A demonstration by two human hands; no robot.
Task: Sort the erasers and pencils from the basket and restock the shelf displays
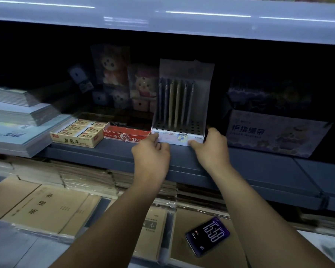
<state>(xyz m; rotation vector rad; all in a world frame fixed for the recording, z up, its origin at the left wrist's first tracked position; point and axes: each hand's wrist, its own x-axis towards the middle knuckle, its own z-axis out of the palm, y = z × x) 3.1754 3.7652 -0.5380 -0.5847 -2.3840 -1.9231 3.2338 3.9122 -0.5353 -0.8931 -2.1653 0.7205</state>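
A white pencil display stand (pixel 179 137) with a perforated base and several upright pencils (pixel 175 101) sits on the grey shelf (pixel 108 151). My left hand (pixel 151 151) pinches its front left corner. My right hand (pixel 211 146) grips its front right corner, fingers wrapped round the side. To the left stand a red 2B box (pixel 127 135) and a cream box of erasers (pixel 79 133). No basket is in view.
Stacks of paper and notebooks (pixel 17 120) fill the shelf's left end. A finger-bandage box (pixel 277 132) stands to the right. Hanging toy packs (pixel 112 74) are at the back. Below lie brown exercise books (pixel 46 207) and a phone (pixel 208 235) showing 15:58.
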